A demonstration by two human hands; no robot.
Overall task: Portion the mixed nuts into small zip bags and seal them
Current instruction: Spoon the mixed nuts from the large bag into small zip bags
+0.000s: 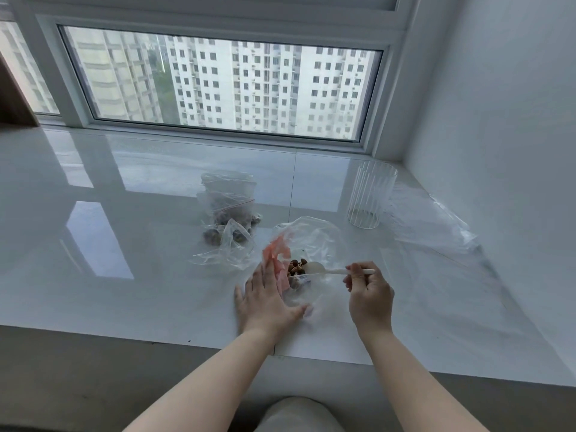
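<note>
White spoon (330, 270) in right grip (369, 294), left hand (268, 302) flat on nut bag (307, 244) near ledge edge

nuts (297, 265) brown | spoon (324, 270) white | bag label (276, 255) pink | glass (371, 198) clear, striped | sill (124, 244) glossy white

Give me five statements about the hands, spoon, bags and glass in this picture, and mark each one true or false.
1. The right hand holds a white plastic spoon. True.
2. The spoon's bowl is inside the ribbed glass. False: it is at the nuts in the open plastic bag.
3. The left hand rests on that bag with straight fingers. True.
4. The ribbed glass is full of nuts. False: it looks empty.
5. Zip bags with nuts lie beyond the left hand on the white sill. True.
</note>
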